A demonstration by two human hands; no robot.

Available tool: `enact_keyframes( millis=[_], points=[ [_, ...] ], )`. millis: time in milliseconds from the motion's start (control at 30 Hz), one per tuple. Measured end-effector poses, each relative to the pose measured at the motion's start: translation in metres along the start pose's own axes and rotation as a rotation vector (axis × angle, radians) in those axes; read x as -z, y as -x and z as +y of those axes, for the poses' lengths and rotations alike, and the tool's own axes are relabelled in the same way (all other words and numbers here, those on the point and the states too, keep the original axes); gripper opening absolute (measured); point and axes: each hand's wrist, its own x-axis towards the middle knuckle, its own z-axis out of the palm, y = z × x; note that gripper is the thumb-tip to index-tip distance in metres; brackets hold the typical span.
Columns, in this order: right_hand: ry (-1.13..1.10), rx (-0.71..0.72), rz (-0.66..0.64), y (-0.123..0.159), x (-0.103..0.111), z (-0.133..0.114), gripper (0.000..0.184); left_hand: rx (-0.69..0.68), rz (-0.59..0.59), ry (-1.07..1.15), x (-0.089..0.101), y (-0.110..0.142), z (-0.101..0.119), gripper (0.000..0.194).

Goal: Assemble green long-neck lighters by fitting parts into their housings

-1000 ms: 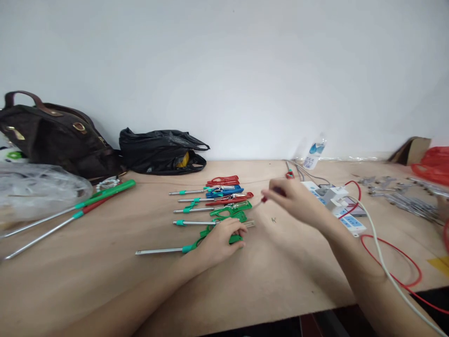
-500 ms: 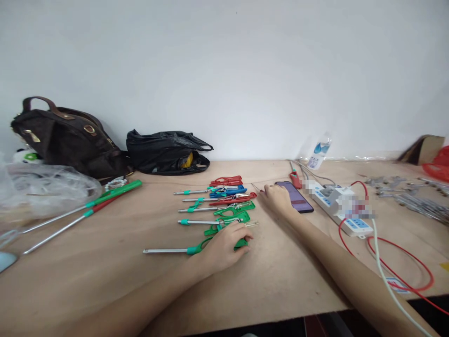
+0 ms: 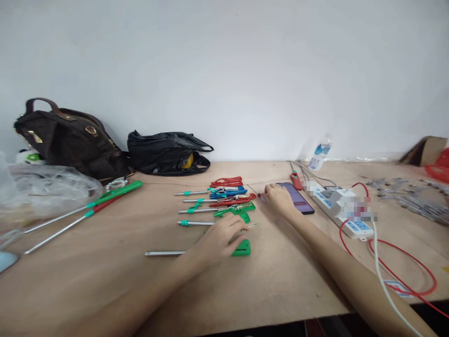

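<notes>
My left hand (image 3: 224,234) hovers over the nearer end of the row, its fingers bent and the thumb apart from them. Beneath and in front of it lies a green-handled gas lighter (image 3: 241,248) with a long metal tube. A second green lighter (image 3: 196,223) is partly hidden behind its knuckles, near small thin clear parts (image 3: 253,225). Several more lighters, including a blue one (image 3: 229,192) and a red one (image 3: 233,200), lie farther off. Beside the phone (image 3: 298,199), my right hand (image 3: 279,197) is closed around a thin screwdriver (image 3: 255,191) with a red end.
A white power strip (image 3: 336,210) with red and white cables lies at the right, with metal parts (image 3: 417,201) beyond. A bottle (image 3: 319,154) leans against the wall. Along the left are a dark bag (image 3: 66,140), a black plastic bag (image 3: 164,152) and two long-tubed lighters (image 3: 115,191).
My left hand has shifted slightly up and left, off the nearest green handle, and more of that handle shows. My right hand has edged right, and more of the screwdriver shows.
</notes>
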Motion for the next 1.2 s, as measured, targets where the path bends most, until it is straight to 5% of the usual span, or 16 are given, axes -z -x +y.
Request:
enact_keyframes(
  millis=[100,267,500,733,967,1200],
  points=[
    [-0.212,0.178,-0.010,0.006,0.014,-0.003,0.019,0.084,0.036,-0.115,0.026,-0.003,-0.014,0.016],
    [-0.465,0.538,-0.298,0.022,0.028,-0.020,0.007,0.242,-0.081,-0.183,0.053,0.002,-0.042,0.014],
    [-0.293,0.608,-0.286,0.036,0.031,-0.039,0.009,0.337,-0.239,-0.171,0.056,0.014,-0.056,0.010],
    [-0.499,0.589,-0.302,0.033,0.035,-0.033,0.006,0.285,-0.080,-0.082,0.065,0.014,-0.053,0.014],
    [-0.624,0.528,-0.054,0.022,0.015,-0.039,0.009,0.370,0.040,-0.176,0.076,0.012,-0.056,0.020],
    [-0.417,0.566,0.184,0.014,-0.023,-0.054,0.017,0.479,-0.118,-0.283,0.070,0.022,-0.078,0.021]
  ],
)
